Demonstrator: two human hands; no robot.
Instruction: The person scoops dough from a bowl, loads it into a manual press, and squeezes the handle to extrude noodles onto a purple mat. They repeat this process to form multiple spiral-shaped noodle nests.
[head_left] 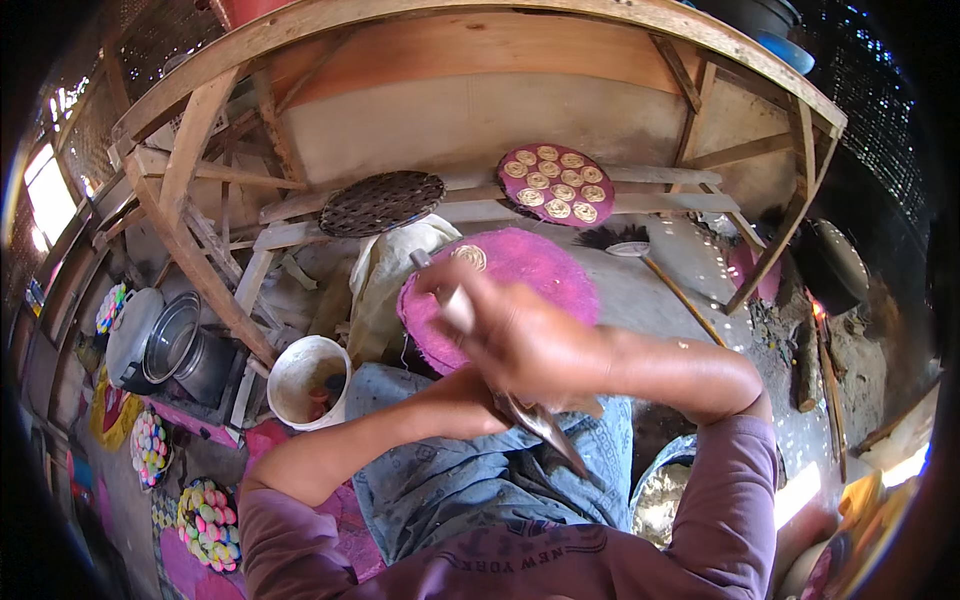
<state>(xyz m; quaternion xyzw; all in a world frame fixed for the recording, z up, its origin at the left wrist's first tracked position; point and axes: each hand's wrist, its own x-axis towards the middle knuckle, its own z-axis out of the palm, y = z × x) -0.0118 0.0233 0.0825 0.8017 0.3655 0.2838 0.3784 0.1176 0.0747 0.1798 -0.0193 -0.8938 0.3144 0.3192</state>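
Note:
My right hand [545,345], blurred by motion, is wrapped round a long bar-like tool. The tool's pale upper part [458,310] ends in a grey tip, and a dark metal part [545,432] slants down over my lap. Below and partly behind my right hand is my left hand [472,402], against the tool with its fingers hidden. Under the hands lies a round board covered in pink cloth [535,270]. A pale dough spiral [468,258] rests on its far left.
A round pink tray [560,170] with several dough spirals and a dark woven tray [382,204] lie on the low wooden bench [450,212]. A white bucket [308,380] and metal pots [190,350] stand left. On the right are a stick [685,300], firewood [807,365] and a black pot [832,265] beside flame.

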